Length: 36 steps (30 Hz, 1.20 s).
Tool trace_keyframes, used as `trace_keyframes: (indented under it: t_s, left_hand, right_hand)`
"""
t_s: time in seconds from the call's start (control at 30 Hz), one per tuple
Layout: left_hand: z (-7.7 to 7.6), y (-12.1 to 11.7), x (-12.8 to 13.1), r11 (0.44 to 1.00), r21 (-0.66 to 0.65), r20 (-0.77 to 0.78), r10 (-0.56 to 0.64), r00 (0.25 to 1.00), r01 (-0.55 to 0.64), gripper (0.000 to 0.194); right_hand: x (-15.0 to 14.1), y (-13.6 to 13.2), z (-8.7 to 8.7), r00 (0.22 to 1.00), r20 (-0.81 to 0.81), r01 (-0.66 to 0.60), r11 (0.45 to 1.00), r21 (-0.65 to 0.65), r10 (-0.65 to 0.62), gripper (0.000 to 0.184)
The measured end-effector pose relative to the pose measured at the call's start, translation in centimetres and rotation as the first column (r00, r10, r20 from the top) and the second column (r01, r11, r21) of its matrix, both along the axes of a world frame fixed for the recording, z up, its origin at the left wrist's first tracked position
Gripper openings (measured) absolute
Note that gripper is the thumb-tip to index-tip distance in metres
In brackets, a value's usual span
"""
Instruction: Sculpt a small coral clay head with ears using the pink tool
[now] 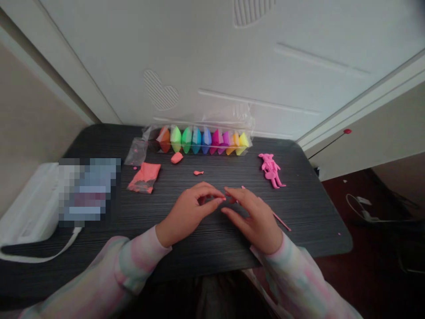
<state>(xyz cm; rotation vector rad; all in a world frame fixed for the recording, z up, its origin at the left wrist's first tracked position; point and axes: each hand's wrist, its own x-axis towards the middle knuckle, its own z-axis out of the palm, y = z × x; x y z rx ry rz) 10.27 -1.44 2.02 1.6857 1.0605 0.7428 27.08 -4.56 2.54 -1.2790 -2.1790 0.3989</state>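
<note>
My left hand [189, 210] is closed in a pinch, with a tiny reddish bit of clay [224, 199] showing at its fingertips. Facing it, my right hand [257, 217] has thumb and fingers apart and holds nothing I can see. A thin pink stick [282, 221] lies on the table, partly hidden by my right hand. Beyond my hands are a small coral clay piece with a narrow tail [198, 173] and a larger coral lump [177, 157]. A pink clay figure [270, 170] lies to the right.
The dark table [308, 212] meets a white panel [212, 57]. Along its back runs a clear pack of colourful clay [206, 141]. An opened coral clay packet [145, 177], an empty wrapper [137, 151], a blurred-out device [91, 190], its white cable [66, 246] and a white box [29, 204] are left.
</note>
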Motion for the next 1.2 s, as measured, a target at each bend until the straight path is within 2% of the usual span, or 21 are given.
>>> trace_keyframes:
  t_s: [0.1,0.2,0.4,0.6,0.73,0.83,0.97,1.03,1.2]
  left_hand:
    - [0.5,1.0,-1.1,0.999,-0.029,0.037,0.014,0.999,-0.013,0.018]
    - [0.4,1.6,-2.0,0.996,-0.093,0.071,0.021,0.997,-0.014,0.018]
    - [-0.3,1.6,-2.5,0.981,-0.195,0.141,0.008,0.990,0.020,0.014]
    - [-0.6,1.7,-2.5,0.957,-0.291,0.160,0.035,0.987,0.013,0.011]
    - [-1.1,1.7,-2.4,0.896,-0.441,0.287,0.078,0.955,0.060,0.009]
    - [-1.4,1.4,-2.2,0.820,-0.565,0.389,0.166,0.906,0.092,0.007]
    - [-1.4,1.2,-2.0,0.713,-0.691,0.400,0.247,0.883,0.114,0.008]
    - [-1.3,1.1,-1.9,0.699,-0.704,0.401,0.247,0.882,0.125,0.009]
    - [-1.3,1.1,-1.9,0.705,-0.698,0.395,0.231,0.889,0.126,0.009]
  right_hand:
    - [-1.6,2.1,0.2,0.995,-0.023,-0.092,0.995,0.026,0.093,0.033]
    - [-2.3,3.2,0.0,0.989,-0.048,-0.139,0.989,0.041,0.141,0.027]
    - [-2.4,3.4,-0.5,0.977,-0.148,-0.157,0.988,0.003,0.155,0.024]
    - [-2.2,3.3,-0.8,0.973,-0.179,-0.149,0.989,-0.009,0.145,0.018]
    - [-2.1,3.2,-1.0,0.966,-0.209,-0.153,0.988,-0.001,0.149,0.016]
    - [-2.0,3.1,-1.1,0.963,-0.227,-0.145,0.989,0.004,0.142,0.016]
    - [-2.1,3.2,-1.0,0.960,-0.243,-0.142,0.990,0.014,0.141,0.016]
    - [-2.2,3.2,-1.0,0.955,-0.251,-0.154,0.988,0.029,0.156,0.017]
    - [-2.3,3.1,-1.1,0.955,-0.240,-0.175,0.984,0.029,0.177,0.017]
